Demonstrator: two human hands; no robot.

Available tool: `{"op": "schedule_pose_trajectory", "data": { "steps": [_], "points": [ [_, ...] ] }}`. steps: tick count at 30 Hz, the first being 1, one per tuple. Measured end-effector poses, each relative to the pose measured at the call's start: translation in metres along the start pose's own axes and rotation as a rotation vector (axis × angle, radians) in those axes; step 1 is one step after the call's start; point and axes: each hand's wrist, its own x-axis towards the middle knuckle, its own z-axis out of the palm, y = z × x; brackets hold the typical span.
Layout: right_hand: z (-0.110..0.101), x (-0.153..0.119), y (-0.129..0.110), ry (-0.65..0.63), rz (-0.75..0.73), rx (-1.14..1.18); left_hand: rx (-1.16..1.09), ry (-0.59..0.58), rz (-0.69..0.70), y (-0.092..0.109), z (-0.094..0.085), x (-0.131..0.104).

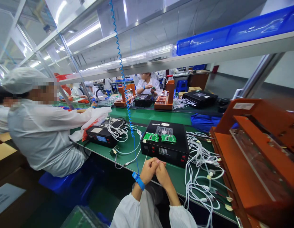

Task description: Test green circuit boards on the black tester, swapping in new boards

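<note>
My left hand (149,168) and my right hand (162,173) meet at the bench's front edge, fingers curled and touching. Whatever lies between them, if anything, is hidden. A blue wrist strap (138,181) circles my left wrist, and a coiled blue cord (121,68) runs up from it. Just beyond my hands sits a black box (165,153) with a fan grille and red switches. Two green circuit boards lie on its top: a left board (151,137) and a right board (169,139).
White cables (201,158) spread right of the box, beside an orange press fixture (251,152). Another black box (105,131) with cables stands left, near a co-worker (47,133) in white. A shelf with a blue bin (237,30) crosses overhead. A blue stool (71,185) is below.
</note>
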Motion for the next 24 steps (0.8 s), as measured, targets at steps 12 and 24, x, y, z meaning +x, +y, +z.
{"op": "schedule_pose_trajectory", "data": {
  "steps": [12,24],
  "points": [
    [0.002,-0.001,-0.01,-0.081,0.017,-0.089,-0.016,0.004,0.016,-0.01,-0.005,0.003],
    [-0.001,-0.002,-0.022,-0.085,0.019,0.004,0.01,0.018,0.023,-0.004,-0.003,0.001]
  ]
}}
